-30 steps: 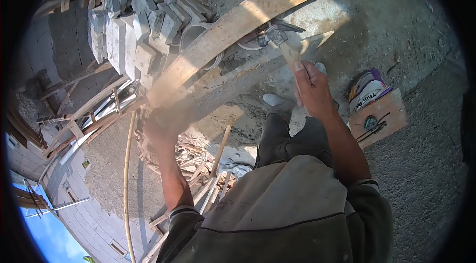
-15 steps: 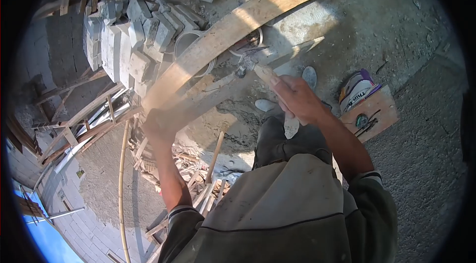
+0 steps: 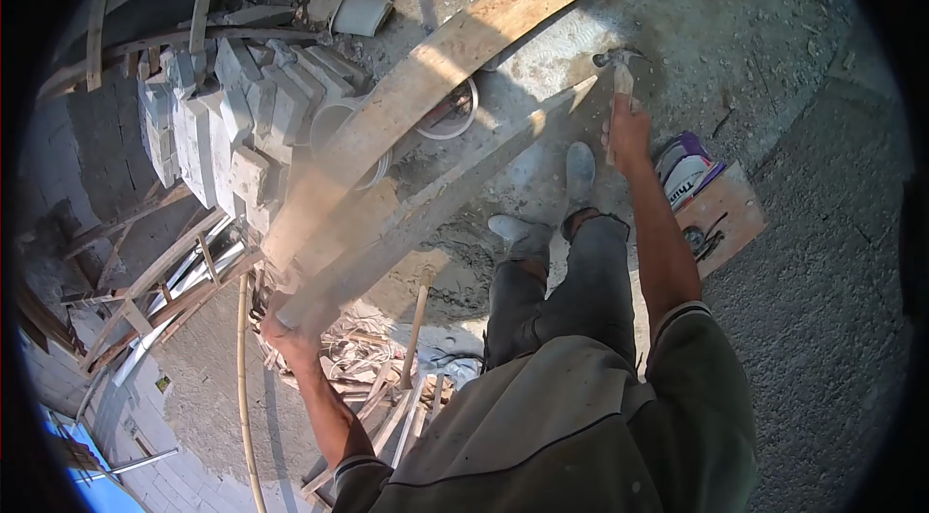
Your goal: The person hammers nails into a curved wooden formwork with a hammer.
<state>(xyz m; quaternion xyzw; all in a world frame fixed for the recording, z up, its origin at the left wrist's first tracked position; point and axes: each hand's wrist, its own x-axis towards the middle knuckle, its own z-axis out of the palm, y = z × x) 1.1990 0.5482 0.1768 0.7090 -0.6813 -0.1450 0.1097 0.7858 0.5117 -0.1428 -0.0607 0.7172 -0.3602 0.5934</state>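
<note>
My left hand grips the near end of a long wooden plank that stretches up and away to the top right. Under it lies a second, grey cement-stained plank. My right hand holds a hammer by its wooden handle, its metal head raised beside the far tip of the grey plank. My legs and grey shoes stand on the concrete below.
A stack of grey concrete blocks stands at the left, with a white bucket behind. A small board with tools and a printed bag lie at the right. Scrap wood and poles lie below the planks.
My right hand has swung the hammer from near the middle of the planks out to the right and upward. My left hand has slid lower along the plank's end.
</note>
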